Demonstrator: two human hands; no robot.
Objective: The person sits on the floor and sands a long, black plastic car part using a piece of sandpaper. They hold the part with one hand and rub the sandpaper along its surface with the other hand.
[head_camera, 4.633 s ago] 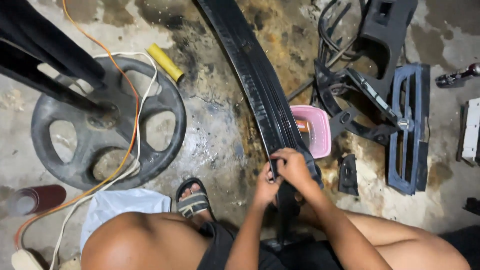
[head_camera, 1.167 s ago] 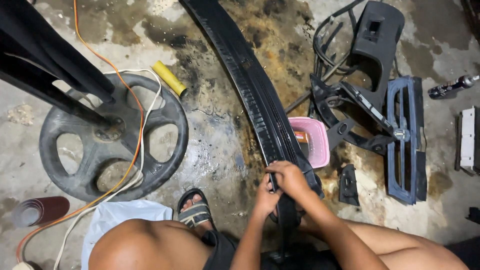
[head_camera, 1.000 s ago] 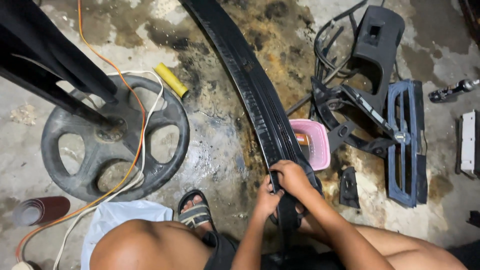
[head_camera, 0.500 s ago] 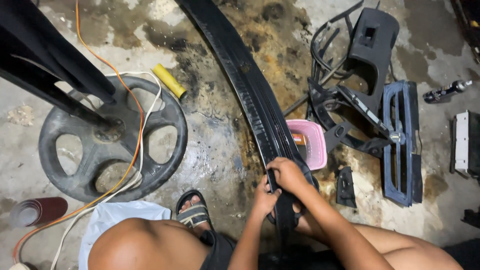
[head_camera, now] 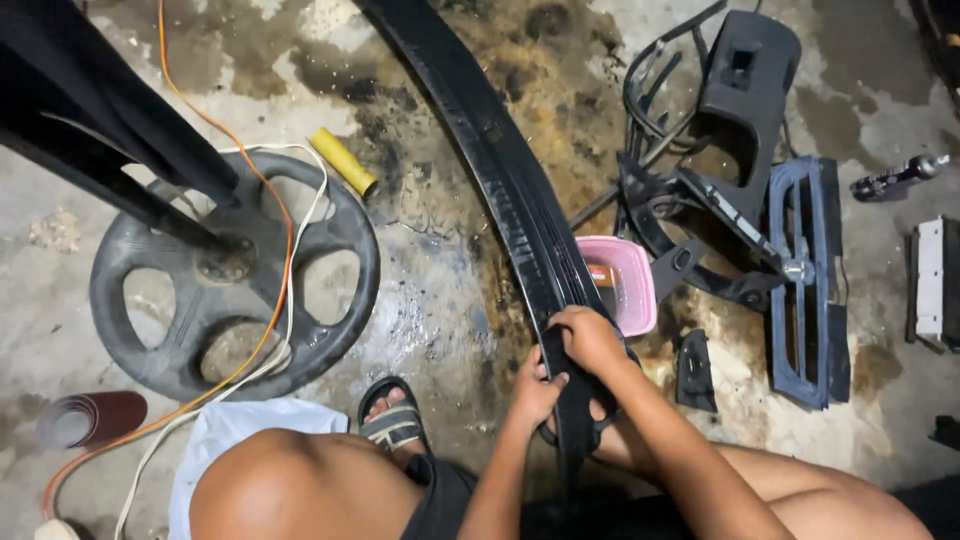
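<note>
While squatting low on a stained concrete floor (head_camera: 440, 300), grasps the near end of a long black trim strip (head_camera: 500, 180) in both bare hands. Runs from the top of the view, curving down across the floor to the lap, with its near end lifted to the hands. Left hand (head_camera: 535, 390) clenched around the strip's left edge from beside and below, apparently as a brace. Right hand (head_camera: 590, 340) laid over the top face just beyond it, fingers curled down around the far edge, so a closed grip too. Probably held close to the body so the long piece cannot swing while the fingers press on it. Cannot tell whether a small tool sits under either palm.

Just right of the strip and touching or nearly touching it, a small pink tub (head_camera: 630, 285), seemingly set within easy reach of the right hand. Further right, a black slatted panel (head_camera: 805, 280) lying flat among other dark plastic parts. To the left, a black spoked wheel (head_camera: 330, 330) flat on the floor with an orange cable (head_camera: 270, 290) draped across it. Near it, a yellow tube (head_camera: 343, 162). At lower left, a reddish roll of sandpaper (head_camera: 95, 418). One sandalled foot (head_camera: 392, 425) planted beside the left forearm.
</note>
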